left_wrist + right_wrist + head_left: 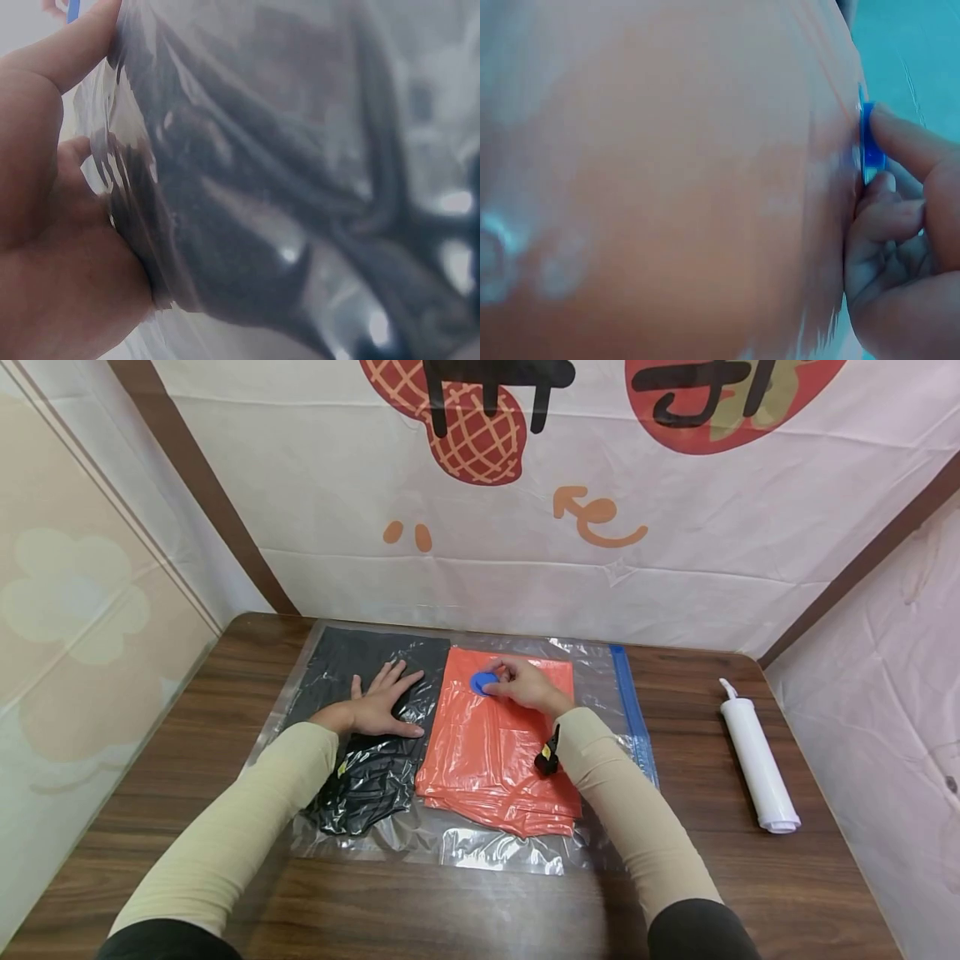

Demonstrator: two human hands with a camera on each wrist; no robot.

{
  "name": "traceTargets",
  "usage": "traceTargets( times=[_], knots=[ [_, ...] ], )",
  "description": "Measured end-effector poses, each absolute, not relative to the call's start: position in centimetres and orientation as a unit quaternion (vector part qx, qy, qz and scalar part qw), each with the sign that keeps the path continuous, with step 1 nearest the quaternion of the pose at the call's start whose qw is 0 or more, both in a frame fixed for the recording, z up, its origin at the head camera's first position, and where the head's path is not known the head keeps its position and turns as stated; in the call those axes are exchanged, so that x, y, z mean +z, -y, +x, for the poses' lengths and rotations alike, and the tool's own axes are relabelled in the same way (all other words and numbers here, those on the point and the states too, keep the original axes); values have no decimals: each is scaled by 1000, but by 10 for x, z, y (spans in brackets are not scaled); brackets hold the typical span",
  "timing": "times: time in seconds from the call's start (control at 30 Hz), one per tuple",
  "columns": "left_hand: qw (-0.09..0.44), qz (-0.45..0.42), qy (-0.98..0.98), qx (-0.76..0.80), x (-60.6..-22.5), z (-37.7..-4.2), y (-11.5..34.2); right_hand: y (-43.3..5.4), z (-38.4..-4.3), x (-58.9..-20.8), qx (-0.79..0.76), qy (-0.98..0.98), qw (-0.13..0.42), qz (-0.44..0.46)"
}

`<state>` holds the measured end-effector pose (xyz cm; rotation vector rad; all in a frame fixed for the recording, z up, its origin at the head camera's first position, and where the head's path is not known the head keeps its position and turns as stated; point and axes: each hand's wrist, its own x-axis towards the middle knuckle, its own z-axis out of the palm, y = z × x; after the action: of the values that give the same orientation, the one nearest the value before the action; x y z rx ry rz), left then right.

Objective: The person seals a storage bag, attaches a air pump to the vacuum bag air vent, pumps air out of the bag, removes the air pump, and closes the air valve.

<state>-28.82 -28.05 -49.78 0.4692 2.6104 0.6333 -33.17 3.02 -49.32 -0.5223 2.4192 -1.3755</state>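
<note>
A clear vacuum storage bag (600, 674) lies flat on the table with folded black clothing (352, 668) in its left half and folded orange clothing (480, 743) beside it. My left hand (378, 706) rests with fingers spread on the bag over the black clothing. Over the upper part of the orange clothing, my right hand (527, 685) pinches the round blue valve cap (482, 682) between thumb and fingers. The right wrist view shows the blue cap (871, 142) edge-on between the fingertips.
A white hand pump (757, 760) with a thin nozzle lies on the wooden table (705, 860) to the right. A blue zip strip (633, 710) runs along the bag's right edge. Printed cloth (315, 493) hangs behind the table and at both sides.
</note>
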Motion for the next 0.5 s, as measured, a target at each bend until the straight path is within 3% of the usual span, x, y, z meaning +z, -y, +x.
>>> traceTargets(
  times=[0.5],
  knots=[
    [197, 170, -940, 222, -500, -287, 280, -30, -329, -492, -480, -842, 154, -193]
  ],
)
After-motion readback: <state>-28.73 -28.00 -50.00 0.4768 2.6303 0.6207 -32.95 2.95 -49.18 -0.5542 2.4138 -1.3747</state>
